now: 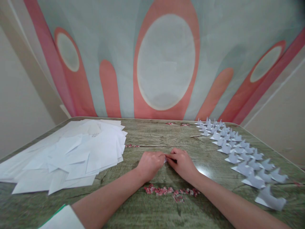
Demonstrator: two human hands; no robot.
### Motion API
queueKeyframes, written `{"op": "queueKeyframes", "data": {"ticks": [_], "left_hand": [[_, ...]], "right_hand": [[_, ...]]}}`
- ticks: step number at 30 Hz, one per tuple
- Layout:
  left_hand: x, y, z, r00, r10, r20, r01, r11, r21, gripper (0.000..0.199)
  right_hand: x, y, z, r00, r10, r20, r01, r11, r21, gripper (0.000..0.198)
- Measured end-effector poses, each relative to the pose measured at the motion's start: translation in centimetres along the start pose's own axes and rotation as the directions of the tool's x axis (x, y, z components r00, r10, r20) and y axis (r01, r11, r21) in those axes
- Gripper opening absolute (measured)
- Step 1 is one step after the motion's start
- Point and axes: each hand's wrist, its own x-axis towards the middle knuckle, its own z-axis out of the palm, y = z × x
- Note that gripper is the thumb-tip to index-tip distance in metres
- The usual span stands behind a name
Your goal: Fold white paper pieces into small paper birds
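Note:
Near the middle of the table, my left hand [150, 165] and my right hand [180, 161] meet with their fingertips close together. Between them shows a small bit of white folded paper [165, 159], mostly hidden by the fingers. My left fingers are curled over it in a fist-like grip. On its other side, my right thumb and index finger pinch the same piece. The paper's overall shape cannot be made out.
At left lies a broad, loose pile of white paper sheets [71, 152]. Several folded white paper birds [243, 168] stand in rows along the right side. The wood-patterned table [152, 133] with printed pink flowers ends at a patterned backdrop [166, 63].

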Motion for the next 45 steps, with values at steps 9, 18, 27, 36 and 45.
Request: {"op": "queueKeyframes", "data": {"ticks": [9,18,27,36,45], "left_hand": [[0.2,0.2,-0.7,0.997,-0.021,0.074,0.020,1.000,0.010,0.019],[-0.4,0.3,-2.1,0.989,0.003,0.145,0.001,1.000,-0.030,0.024],[0.1,-1.4,-1.7,0.987,0.074,0.142,-0.051,0.986,-0.160,0.032],[0.5,-2.8,-1.0,0.990,0.094,0.103,-0.059,0.951,-0.305,0.036],[0.5,-3.1,-0.7,0.988,0.120,0.100,-0.083,0.945,-0.317,0.035]], "right_hand": [[-0.4,-0.5,-0.7,0.995,-0.089,0.037,0.092,0.990,-0.105,0.022],[-0.4,0.0,-0.5,0.989,-0.142,0.039,0.146,0.983,-0.111,0.019],[-0.8,-0.6,-0.7,0.974,-0.215,0.074,0.228,0.929,-0.290,0.019],[-0.8,-1.3,-1.3,0.960,-0.250,0.130,0.279,0.903,-0.327,0.024],[-0.9,-1.3,-1.5,0.955,-0.265,0.131,0.290,0.926,-0.240,0.028]]}}
